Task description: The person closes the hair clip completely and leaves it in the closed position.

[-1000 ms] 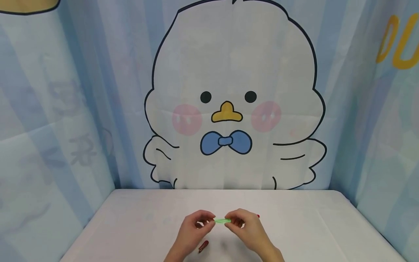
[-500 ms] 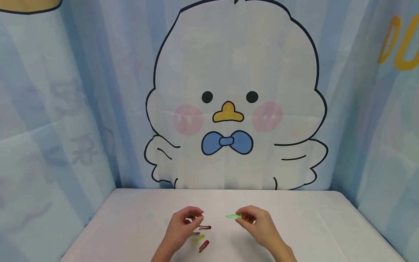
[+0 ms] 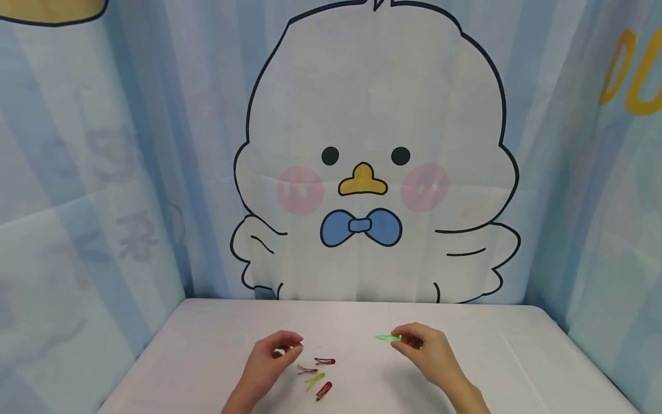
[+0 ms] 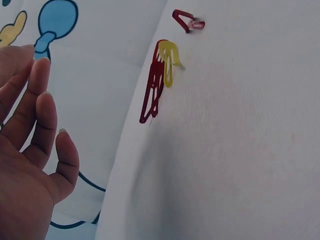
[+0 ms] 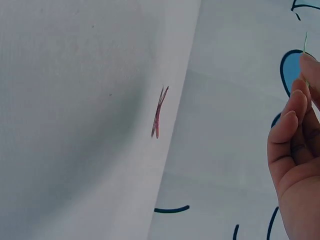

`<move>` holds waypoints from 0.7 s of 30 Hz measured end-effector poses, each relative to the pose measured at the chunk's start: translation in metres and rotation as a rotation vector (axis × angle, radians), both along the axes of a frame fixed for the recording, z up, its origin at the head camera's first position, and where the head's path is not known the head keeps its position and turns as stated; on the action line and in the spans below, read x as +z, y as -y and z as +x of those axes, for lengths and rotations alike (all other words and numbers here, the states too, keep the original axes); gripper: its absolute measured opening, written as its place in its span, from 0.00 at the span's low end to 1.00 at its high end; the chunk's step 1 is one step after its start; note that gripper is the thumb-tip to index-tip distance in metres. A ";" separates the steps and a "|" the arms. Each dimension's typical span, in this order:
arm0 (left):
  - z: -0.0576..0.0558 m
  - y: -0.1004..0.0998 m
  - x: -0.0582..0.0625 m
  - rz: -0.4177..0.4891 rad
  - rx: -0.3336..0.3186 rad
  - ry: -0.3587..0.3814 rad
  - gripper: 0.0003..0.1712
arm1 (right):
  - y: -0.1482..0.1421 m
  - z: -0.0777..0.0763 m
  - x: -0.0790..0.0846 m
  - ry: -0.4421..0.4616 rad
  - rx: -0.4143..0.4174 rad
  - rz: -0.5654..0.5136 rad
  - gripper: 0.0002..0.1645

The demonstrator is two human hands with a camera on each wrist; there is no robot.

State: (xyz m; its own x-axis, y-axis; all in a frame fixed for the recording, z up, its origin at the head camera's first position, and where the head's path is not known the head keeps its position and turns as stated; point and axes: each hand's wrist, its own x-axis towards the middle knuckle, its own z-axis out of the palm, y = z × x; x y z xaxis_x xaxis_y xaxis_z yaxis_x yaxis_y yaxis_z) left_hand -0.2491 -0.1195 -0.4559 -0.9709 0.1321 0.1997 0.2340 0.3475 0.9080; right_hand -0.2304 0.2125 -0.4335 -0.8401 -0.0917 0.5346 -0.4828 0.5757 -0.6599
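My right hand (image 3: 426,353) pinches one end of a light green snap hair clip (image 3: 387,338) between thumb and fingers, above the table; its other end points left. In the right wrist view only a thin green edge of it shows past the fingertips. My left hand (image 3: 269,359) is raised at left, fingers loosely bent, with nothing seen between them. Beside it on the table lie a red hair clip (image 3: 324,361), a brownish clip (image 3: 307,370), a yellow clip (image 3: 314,380) and another red clip (image 3: 323,391), some with their arms sprung apart.
The white-covered table (image 3: 491,356) ends at a back edge against a curtain (image 3: 362,264) printed with a white duck in a blue bow tie. Curtains also hang on both sides. In the right wrist view a dark red clip (image 5: 158,114) lies near the table edge.
Both hands held the green clip together; the left hand let go and moved left, while the right carried the clip right. The clips between them came into sight.
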 end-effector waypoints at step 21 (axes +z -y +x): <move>-0.012 0.030 -0.004 -0.090 -0.098 0.001 0.14 | -0.034 -0.014 -0.012 0.297 -0.101 0.036 0.08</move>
State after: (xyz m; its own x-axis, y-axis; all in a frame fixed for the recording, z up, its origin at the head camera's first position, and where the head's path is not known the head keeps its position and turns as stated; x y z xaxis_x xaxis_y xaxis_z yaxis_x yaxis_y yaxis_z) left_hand -0.2613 -0.1499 -0.4602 -0.9527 0.2435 0.1816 0.2697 0.4031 0.8745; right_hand -0.2445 0.2464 -0.4459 -0.9648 -0.0143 0.2626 -0.2113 0.6368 -0.7416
